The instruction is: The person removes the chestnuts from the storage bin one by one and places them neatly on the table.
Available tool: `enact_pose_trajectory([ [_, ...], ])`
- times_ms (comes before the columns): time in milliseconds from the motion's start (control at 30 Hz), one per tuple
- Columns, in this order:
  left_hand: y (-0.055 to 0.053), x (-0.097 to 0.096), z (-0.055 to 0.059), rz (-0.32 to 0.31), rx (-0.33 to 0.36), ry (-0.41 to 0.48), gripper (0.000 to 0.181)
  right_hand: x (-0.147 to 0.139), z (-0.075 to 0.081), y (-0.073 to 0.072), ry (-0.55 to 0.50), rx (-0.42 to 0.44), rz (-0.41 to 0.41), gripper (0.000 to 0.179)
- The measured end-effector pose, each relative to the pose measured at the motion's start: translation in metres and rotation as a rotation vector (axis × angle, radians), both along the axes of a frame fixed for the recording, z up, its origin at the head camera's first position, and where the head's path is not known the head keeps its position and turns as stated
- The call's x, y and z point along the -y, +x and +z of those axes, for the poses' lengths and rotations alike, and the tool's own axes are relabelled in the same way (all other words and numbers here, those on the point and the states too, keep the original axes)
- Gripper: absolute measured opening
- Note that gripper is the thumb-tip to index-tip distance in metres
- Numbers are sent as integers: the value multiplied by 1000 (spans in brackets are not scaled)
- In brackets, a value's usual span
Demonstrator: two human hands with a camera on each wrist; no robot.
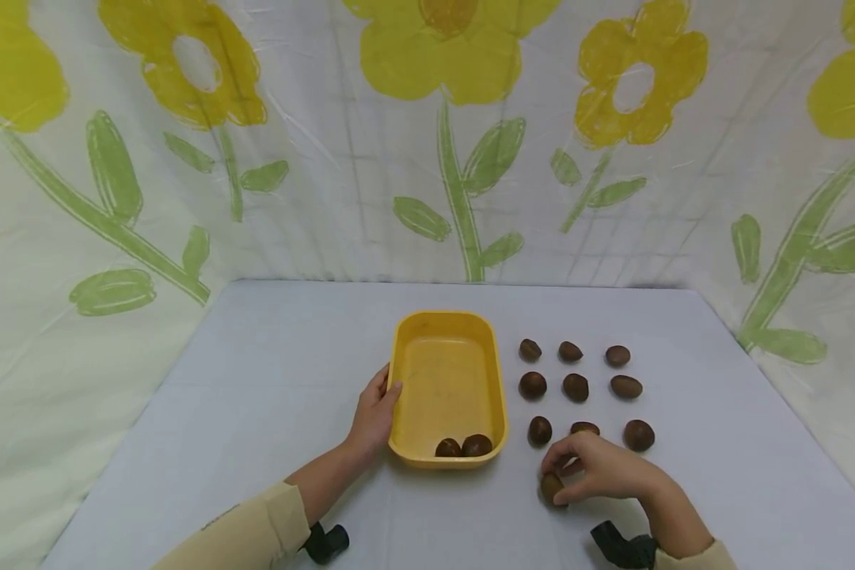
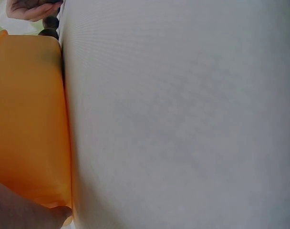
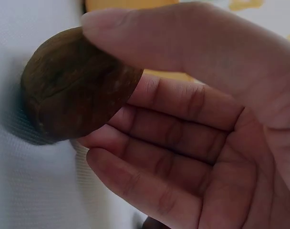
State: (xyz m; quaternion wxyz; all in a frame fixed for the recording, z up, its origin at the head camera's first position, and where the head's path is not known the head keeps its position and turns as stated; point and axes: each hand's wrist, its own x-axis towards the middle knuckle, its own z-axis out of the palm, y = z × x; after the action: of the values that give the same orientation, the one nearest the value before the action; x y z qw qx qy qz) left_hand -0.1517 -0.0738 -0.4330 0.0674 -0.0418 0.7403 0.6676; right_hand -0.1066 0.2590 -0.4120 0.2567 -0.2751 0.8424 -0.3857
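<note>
A yellow plastic tray [image 1: 442, 372] stands at the middle of the table, with two brown chestnuts [image 1: 476, 446] lying at its near end. My left hand [image 1: 374, 412] grips the tray's left side, thumb over the rim; in the left wrist view the tray's orange-looking wall [image 2: 28, 114] fills the left edge. To the right of the tray, my right hand [image 1: 598, 467] pinches a chestnut [image 1: 552, 489] between thumb and fingers, low over the white cloth. The right wrist view shows this chestnut [image 3: 73, 86] close up, its lower side right at the cloth.
Beyond my right hand, several more chestnuts [image 1: 575, 387] lie in rows on the white table [image 1: 271, 348]. One of them [image 1: 585, 428] is partly hidden by the hand. A white curtain with painted yellow flowers [image 1: 313, 198] hangs behind the table.
</note>
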Motion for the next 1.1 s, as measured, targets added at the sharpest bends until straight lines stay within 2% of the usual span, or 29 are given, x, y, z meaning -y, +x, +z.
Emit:
enact_pose_trajectory([
  [267, 3, 0, -1, -6, -12, 20, 48, 2, 0, 2, 61, 30, -24, 25],
  [467, 2, 0, -1, -10, -13, 18, 49, 1, -1, 2, 48, -3, -16, 26],
  [700, 1, 2, -1, -13, -15, 24, 49, 4, -3, 3, 27, -82, -11, 39],
  [900, 1, 2, -1, -12, -18, 32, 49, 10, -6, 3, -52, 11, 75, 25],
  [1000, 1, 1, 0, -8, -16, 32, 49, 11, -6, 3, -46, 25, 101, 21],
  [1100, 1, 1, 0, -9, -22, 25, 48, 7, -4, 3, -14, 29, 93, 20],
])
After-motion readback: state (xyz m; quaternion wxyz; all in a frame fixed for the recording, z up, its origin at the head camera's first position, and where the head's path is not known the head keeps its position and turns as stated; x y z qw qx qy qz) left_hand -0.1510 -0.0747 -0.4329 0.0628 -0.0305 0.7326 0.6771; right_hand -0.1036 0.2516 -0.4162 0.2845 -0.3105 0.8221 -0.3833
